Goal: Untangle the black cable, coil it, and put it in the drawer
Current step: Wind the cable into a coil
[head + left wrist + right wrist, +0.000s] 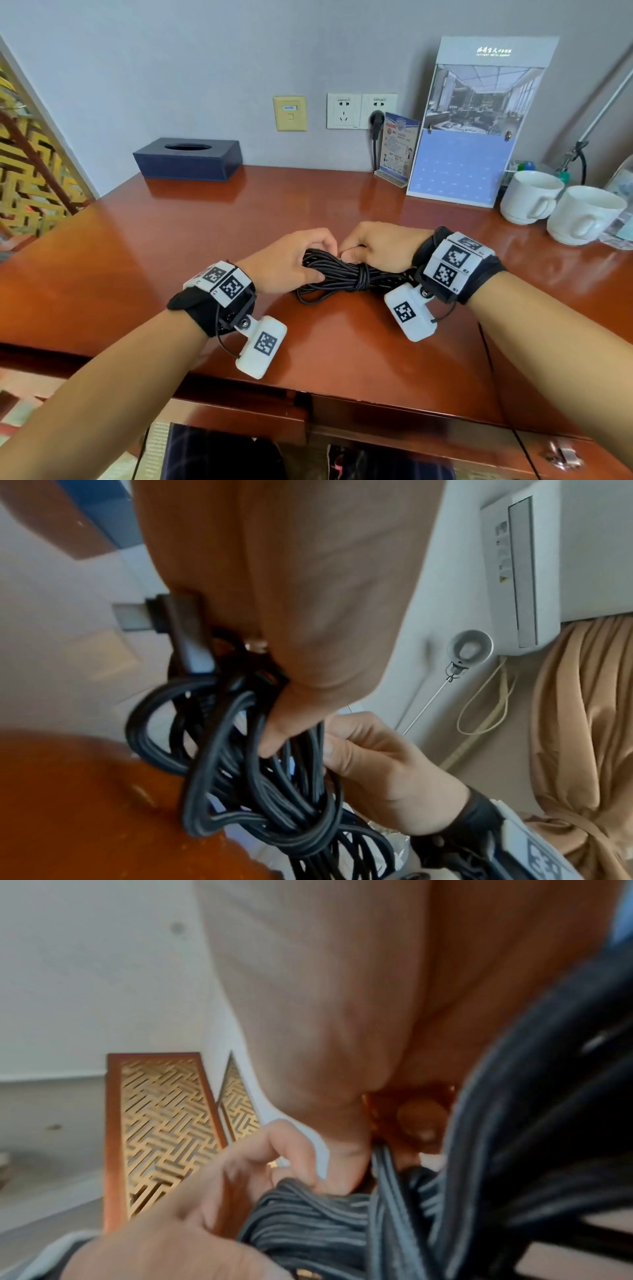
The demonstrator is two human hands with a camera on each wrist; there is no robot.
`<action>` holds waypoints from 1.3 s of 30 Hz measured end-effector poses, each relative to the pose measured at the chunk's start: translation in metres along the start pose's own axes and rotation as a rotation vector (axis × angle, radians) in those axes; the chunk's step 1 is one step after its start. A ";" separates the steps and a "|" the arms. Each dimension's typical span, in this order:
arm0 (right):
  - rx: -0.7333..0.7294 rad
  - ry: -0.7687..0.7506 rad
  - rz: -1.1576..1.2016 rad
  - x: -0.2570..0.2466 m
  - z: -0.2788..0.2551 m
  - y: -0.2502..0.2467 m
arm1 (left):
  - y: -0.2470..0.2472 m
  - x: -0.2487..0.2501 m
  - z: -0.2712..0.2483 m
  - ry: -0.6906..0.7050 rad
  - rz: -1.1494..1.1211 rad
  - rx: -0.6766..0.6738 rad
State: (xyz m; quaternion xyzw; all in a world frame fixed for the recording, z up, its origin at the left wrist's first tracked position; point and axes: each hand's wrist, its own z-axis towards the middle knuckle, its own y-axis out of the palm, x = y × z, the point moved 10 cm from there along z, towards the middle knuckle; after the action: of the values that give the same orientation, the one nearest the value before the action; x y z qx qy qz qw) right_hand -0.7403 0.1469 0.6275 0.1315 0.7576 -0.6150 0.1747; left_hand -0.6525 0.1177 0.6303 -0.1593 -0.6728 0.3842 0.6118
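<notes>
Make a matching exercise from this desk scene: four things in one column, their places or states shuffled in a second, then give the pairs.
Things:
1. black cable
2. tissue box
3. two white cups
4. black plug

Places or states:
A. at the desk's far right edge
B. in a wall socket
C. bundled, gripped by the left hand and the right hand
D. far left of the desk, against the wall

Pairs: 1-C, 2-D, 3-A, 4-B
</notes>
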 end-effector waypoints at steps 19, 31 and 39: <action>-0.125 -0.014 0.470 0.000 -0.004 0.021 | -0.013 0.009 0.000 0.074 -0.115 0.055; -0.177 0.009 0.634 -0.002 -0.008 0.037 | -0.004 -0.005 -0.002 0.040 -0.081 0.035; 0.005 0.413 0.564 0.014 -0.009 0.027 | 0.001 -0.018 0.000 -0.033 -0.049 0.036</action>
State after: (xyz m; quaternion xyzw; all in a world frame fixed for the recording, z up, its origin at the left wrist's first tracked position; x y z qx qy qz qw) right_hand -0.7425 0.1616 0.5993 0.4575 0.7093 -0.5050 0.1806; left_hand -0.6492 0.1065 0.6168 -0.1253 -0.6795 0.3838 0.6127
